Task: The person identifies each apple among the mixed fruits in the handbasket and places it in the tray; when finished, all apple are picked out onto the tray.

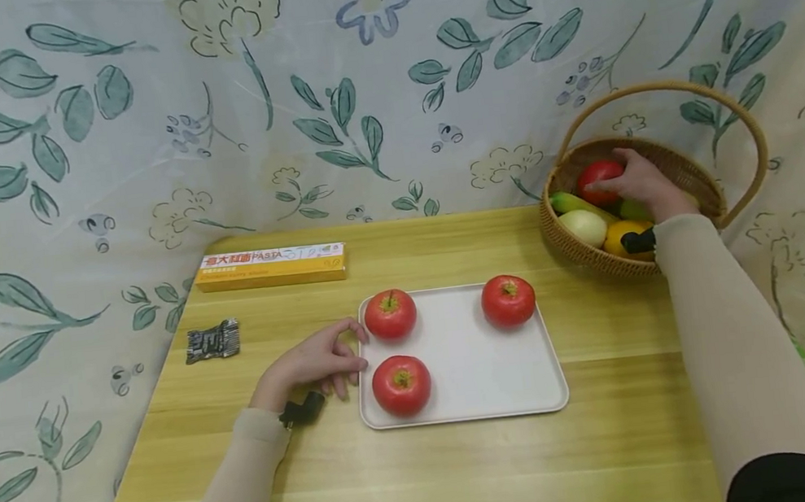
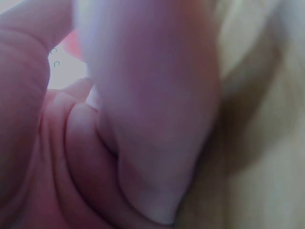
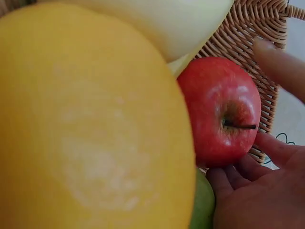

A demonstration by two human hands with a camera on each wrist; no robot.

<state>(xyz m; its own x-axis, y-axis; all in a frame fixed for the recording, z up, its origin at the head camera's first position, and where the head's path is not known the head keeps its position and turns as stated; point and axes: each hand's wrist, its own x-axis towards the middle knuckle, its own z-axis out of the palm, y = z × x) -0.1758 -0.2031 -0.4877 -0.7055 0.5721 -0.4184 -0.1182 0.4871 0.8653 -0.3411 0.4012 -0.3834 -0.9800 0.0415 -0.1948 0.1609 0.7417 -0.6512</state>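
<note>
In the head view, a red apple (image 1: pixel 600 181) lies in the wicker basket (image 1: pixel 572 253). My right hand (image 1: pixel 649 182) reaches over the basket's rim to it. The right wrist view shows the fingers against the side of this apple (image 3: pixel 219 105), with the thumb (image 3: pixel 281 67) spread apart from it. My left hand (image 1: pixel 314 362), fingers loosely bent, is at the left edge of a white tray (image 1: pixel 478 374); nothing shows in its grasp. On the tray are three red apples: back left (image 1: pixel 390 314), front left (image 1: pixel 402 386) and back right (image 1: pixel 508 301).
A yellow pasta box (image 1: pixel 272 268) and a dark wrapped packet (image 1: pixel 212 340) lie left on the wooden table (image 1: pixel 485 471). The basket's tall handle (image 1: pixel 755 136) arches up. Inside are a pale round vegetable (image 1: pixel 583 227) and an orange fruit (image 1: pixel 622 238). Floral cloth hangs behind.
</note>
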